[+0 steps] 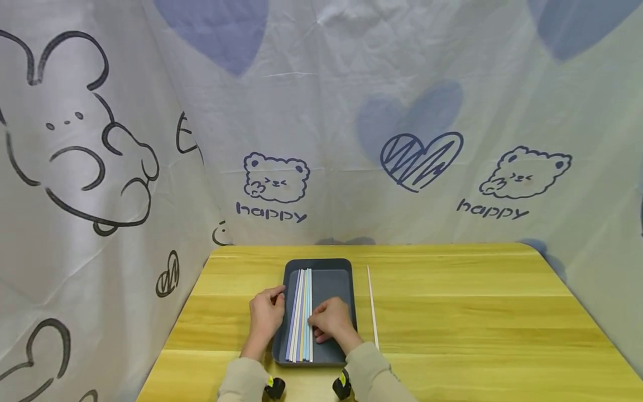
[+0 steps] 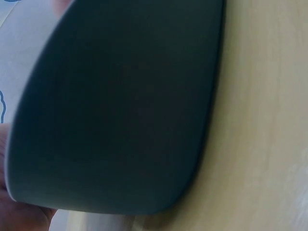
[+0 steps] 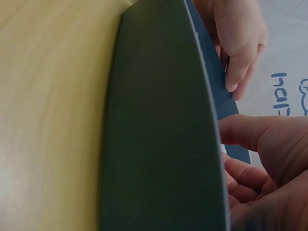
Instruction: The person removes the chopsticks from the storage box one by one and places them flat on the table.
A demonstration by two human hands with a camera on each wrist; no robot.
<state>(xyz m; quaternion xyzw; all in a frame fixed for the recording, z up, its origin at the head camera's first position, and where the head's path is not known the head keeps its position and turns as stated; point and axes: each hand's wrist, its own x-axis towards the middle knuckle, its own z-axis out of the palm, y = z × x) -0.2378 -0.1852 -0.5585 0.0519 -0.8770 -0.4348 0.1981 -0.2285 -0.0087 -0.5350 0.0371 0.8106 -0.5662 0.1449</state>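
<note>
A dark grey rectangular tray (image 1: 331,287) lies on the table, holding several long thin sticks (image 1: 296,312) side by side along its left half, in white, purple, yellow and pale blue. At the tray's left side, my left hand (image 1: 266,314) grips the rim with thumb and forefinger. Inside the tray, my right hand (image 1: 334,319) pinches the rightmost white stick (image 1: 311,290) near its middle. From the right wrist, the tray's outer wall (image 3: 159,125) hides most of the sticks, and the right-hand fingers (image 3: 245,132) reach over the rim. The outer wall (image 2: 120,110) fills the left wrist view.
One pale pinkish stick (image 1: 372,307) lies alone on the wooden table (image 1: 477,324), just right of the tray. White cloth (image 1: 341,111) printed with bears and hearts hangs behind the table and along both sides.
</note>
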